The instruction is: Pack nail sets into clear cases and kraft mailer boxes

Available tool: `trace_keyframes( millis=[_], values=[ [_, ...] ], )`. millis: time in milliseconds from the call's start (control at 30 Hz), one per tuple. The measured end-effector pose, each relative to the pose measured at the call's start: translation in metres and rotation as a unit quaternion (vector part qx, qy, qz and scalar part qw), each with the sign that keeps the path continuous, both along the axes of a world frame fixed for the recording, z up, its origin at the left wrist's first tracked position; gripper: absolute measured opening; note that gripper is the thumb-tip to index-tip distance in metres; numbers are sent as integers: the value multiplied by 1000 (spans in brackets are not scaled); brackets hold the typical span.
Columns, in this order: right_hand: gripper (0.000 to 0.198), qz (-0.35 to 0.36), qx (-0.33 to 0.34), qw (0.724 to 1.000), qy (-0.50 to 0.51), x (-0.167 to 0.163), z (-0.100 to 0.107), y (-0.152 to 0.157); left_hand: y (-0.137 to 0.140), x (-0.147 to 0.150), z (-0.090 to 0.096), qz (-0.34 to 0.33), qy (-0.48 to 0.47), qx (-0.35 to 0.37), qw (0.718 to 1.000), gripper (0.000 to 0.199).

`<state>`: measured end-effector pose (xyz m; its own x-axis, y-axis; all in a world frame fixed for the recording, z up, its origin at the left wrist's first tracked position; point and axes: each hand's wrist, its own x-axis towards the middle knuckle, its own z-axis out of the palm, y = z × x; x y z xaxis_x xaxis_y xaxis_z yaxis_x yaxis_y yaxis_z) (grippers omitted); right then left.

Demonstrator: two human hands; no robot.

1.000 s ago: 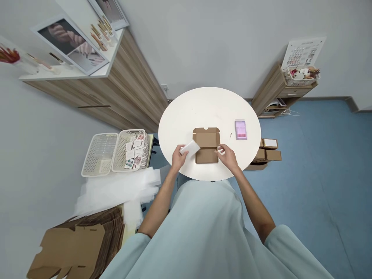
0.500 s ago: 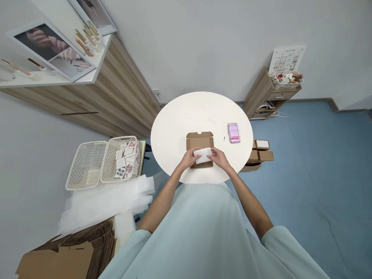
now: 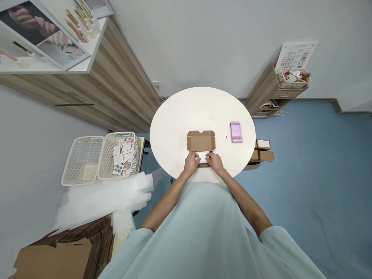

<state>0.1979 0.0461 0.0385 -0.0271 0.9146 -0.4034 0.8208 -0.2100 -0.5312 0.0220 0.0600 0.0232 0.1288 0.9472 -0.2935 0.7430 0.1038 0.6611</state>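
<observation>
A small brown cardboard mailer box (image 3: 200, 143) lies on the white oval table (image 3: 174, 124), its lid folded back away from me. Down in its near half is a white wrapped packet (image 3: 202, 157). My left hand (image 3: 191, 162) grips the packet's left end with bent fingers, while my right hand (image 3: 215, 162) pinches its right end. Both hands reach over the box's near side and hide parts of its walls. To the right on the table is a pink and purple item (image 3: 236, 132), blurred out.
At left, an open white basket (image 3: 101, 170) holds small cards and packets. White foam sheets (image 3: 107, 197) and a stack of flat cardboard boxes (image 3: 55, 257) are nearer me. Cardboard boxes (image 3: 263, 155) sit right of the table. A wooden cabinet (image 3: 122, 81) stands far left.
Both hands have lowered the white packet from above the box into its near half. The camera view has shifted slightly.
</observation>
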Motion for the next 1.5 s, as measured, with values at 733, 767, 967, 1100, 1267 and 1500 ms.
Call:
trace_keyframes(
  millis=[733, 767, 967, 1100, 1267, 1500],
  values=[
    [43, -56, 115, 992, -11, 19, 14, 31, 22, -19, 17, 121, 27, 82, 989, 47],
    [50, -83, 119, 989, 16, 25, 13, 39, 31, -24, 18, 158, 8, 67, 985, 59],
    [56, -144, 27, 976, 160, 34, 0, 80, 66, -35, 19, 223, -172, -91, 955, 79],
    [58, -156, 22, 969, 192, 30, 2, 86, 68, -32, 23, 212, -214, -82, 950, 80],
    [64, -153, 47, 963, 217, 35, 12, 82, 68, -32, 28, 194, -234, -47, 952, 81],
    [66, -126, 103, 957, 238, 41, 14, 57, 49, -26, 26, 174, -253, -2, 952, 80]
  ],
)
